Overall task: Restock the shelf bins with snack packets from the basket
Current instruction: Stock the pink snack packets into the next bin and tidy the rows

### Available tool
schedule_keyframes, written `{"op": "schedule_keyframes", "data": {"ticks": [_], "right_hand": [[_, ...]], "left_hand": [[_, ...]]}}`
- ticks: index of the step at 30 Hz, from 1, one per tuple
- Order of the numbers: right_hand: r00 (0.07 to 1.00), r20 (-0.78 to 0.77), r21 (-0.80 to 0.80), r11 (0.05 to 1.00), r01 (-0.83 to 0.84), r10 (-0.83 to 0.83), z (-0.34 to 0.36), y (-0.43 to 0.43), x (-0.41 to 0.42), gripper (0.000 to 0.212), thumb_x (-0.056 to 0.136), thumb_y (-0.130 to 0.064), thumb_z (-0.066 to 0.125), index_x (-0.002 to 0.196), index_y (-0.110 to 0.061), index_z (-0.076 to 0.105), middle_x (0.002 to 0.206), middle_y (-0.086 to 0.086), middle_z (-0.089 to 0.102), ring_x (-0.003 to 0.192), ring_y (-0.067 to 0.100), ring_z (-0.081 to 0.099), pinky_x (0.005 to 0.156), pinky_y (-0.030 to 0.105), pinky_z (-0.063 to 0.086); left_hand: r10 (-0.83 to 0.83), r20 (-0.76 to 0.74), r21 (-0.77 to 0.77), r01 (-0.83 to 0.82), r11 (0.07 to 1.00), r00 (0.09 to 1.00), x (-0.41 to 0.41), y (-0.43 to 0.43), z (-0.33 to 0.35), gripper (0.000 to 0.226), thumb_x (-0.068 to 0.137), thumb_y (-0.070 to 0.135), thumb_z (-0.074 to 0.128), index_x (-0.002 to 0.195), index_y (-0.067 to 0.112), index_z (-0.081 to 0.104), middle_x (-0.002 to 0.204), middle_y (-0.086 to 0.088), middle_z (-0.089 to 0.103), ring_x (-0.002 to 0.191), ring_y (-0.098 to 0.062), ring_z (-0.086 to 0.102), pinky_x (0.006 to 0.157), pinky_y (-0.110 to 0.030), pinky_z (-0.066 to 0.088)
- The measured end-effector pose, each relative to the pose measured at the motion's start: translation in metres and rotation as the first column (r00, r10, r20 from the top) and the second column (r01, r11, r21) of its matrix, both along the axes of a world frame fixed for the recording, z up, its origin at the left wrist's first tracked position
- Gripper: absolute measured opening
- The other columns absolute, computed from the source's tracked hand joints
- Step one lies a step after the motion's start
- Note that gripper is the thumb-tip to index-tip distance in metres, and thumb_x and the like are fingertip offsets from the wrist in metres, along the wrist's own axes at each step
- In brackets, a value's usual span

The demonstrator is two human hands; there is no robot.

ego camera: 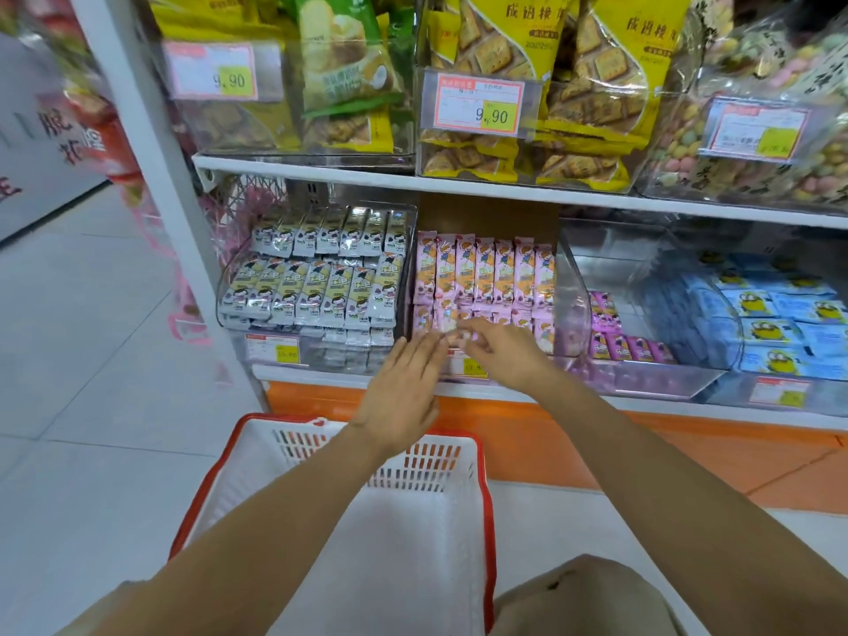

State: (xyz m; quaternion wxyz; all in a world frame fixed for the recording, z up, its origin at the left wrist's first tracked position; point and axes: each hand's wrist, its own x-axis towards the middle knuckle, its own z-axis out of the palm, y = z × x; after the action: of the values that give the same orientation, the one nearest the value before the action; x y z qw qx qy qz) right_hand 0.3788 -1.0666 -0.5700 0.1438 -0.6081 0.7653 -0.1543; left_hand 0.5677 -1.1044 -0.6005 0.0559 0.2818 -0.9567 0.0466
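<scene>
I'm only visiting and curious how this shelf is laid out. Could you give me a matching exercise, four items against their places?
Things:
1. white plastic basket with red rim
2. pink-and-orange snack packets
3. grey-and-cream snack packets
4. yellow bags of square biscuits
Places:
A. upper shelf
B. lower shelf, far left
C. floor
D. lower shelf, second from left
Pairs: 1-C, 2-D, 3-B, 4-A

Shop – price tags, stocked shelf bins

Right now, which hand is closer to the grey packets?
Left. The left hand is just below and right of the grey packets; the right hand is farther right, in front of the pink packets.
</scene>
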Motion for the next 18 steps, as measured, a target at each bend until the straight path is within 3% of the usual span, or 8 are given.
{"op": "schedule_keyframes", "data": {"ticks": [3, 6, 8, 12, 14, 18], "right_hand": [[1.0, 0.011, 0.101, 0.995, 0.004, -0.005, -0.001, -0.009, 0.004, 0.045, 0.102, -0.044, 0.039, 0.144, -0.029, 0.043, 0.119, 0.009, 0.067, 0.111, 0.029, 0.061, 0.096, 0.04, 0.045], [0.988, 0.15, 0.136, 0.991, 0.014, -0.034, 0.0, -0.019, 0.012, 0.047, 0.102, -0.046, 0.04, 0.146, -0.028, 0.042, 0.137, 0.009, 0.056, 0.123, 0.027, 0.055, 0.1, 0.041, 0.045], [0.982, 0.182, 0.108, 0.994, 0.021, -0.041, -0.001, -0.026, 0.015, 0.045, 0.102, -0.045, 0.041, 0.143, -0.028, 0.045, 0.136, 0.008, 0.057, 0.122, 0.028, 0.056, 0.099, 0.042, 0.047], [0.985, 0.167, 0.075, 0.997, 0.022, -0.035, 0.002, -0.029, 0.012, 0.04, 0.102, -0.041, 0.043, 0.14, -0.028, 0.046, 0.113, 0.007, 0.063, 0.084, 0.02, 0.062, 0.076, 0.033, 0.051], [0.984, 0.178, 0.058, 0.998, 0.018, -0.028, 0.005, -0.03, 0.009, 0.04, 0.103, -0.037, 0.043, 0.142, -0.029, 0.044, 0.119, 0.008, 0.063, 0.09, 0.024, 0.063, 0.078, 0.034, 0.05], [0.969, 0.248, 0.081, 0.997, -0.009, -0.011, 0.004, -0.034, 0.012, 0.041, 0.102, -0.033, 0.047, 0.142, -0.025, 0.048, 0.137, 0.009, 0.056, 0.121, 0.024, 0.055, 0.087, 0.027, 0.042]], "left_hand": [[-0.039, -0.057, -0.027, 0.038, 0.999, 0.998, 0.013, -0.005, -0.009, 0.074, 0.097, 0.027, 0.042, 0.156, 0.004, 0.002, 0.163, -0.016, -0.001, 0.151, -0.027, -0.003, 0.122, -0.039, -0.007], [-0.085, -0.033, -0.08, 0.082, 0.993, 0.996, 0.022, -0.013, -0.014, 0.075, 0.092, 0.025, 0.051, 0.155, 0.003, 0.017, 0.161, -0.018, 0.014, 0.15, -0.03, 0.011, 0.122, -0.041, 0.006], [-0.112, -0.019, -0.1, 0.109, 0.989, 0.994, 0.024, -0.017, -0.016, 0.075, 0.093, 0.025, 0.049, 0.155, 0.003, 0.014, 0.162, -0.018, 0.012, 0.151, -0.03, 0.009, 0.123, -0.042, 0.006], [-0.111, -0.024, -0.104, 0.108, 0.989, 0.994, 0.025, -0.02, -0.018, 0.076, 0.094, 0.026, 0.045, 0.155, 0.004, 0.006, 0.163, -0.018, 0.006, 0.151, -0.03, 0.003, 0.123, -0.042, 0.001], [-0.108, -0.026, -0.109, 0.105, 0.989, 0.994, 0.024, -0.019, -0.019, 0.076, 0.096, 0.027, 0.041, 0.155, 0.005, -0.001, 0.163, -0.017, -0.001, 0.151, -0.03, -0.004, 0.123, -0.042, -0.004], [-0.098, -0.034, -0.123, 0.093, 0.988, 0.995, 0.025, -0.018, -0.019, 0.078, 0.098, 0.029, 0.041, 0.154, 0.006, -0.008, 0.163, -0.016, -0.008, 0.15, -0.029, -0.01, 0.121, -0.041, -0.011]]}}
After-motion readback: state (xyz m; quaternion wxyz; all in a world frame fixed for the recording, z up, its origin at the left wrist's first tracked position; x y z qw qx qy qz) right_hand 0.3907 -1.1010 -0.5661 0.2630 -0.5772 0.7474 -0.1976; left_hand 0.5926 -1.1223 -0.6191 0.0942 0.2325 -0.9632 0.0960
